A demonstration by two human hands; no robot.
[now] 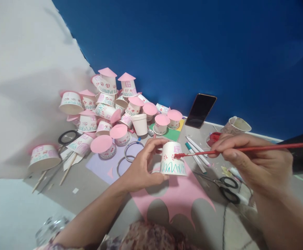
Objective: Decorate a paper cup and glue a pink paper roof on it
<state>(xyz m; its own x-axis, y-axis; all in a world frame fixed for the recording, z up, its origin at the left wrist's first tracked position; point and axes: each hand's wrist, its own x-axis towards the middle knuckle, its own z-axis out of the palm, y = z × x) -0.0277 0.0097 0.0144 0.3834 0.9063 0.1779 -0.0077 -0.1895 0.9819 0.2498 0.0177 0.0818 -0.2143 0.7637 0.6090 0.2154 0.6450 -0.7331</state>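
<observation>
My left hand (143, 166) grips a white paper cup (169, 160) from its left side, the cup upside down above the pink paper. Green grass strokes run round the cup's lower edge, with red dots above and a pink window near the top. Between the thumb and fingers of my right hand (255, 163) is a red paintbrush (271, 147). Its red-coated bristles meet the cup wall just below the window. Behind my right fingers stands a small pot of red paint (215, 137), partly hidden.
Decorated cups with pink paper roofs (107, 83) are heaped at the back left, near a stack of plain cups (140, 124). Markers (196, 154), scissors (228, 187) and cut pink paper (164, 201) lie close by. A phone (201, 110) leans against the blue wall.
</observation>
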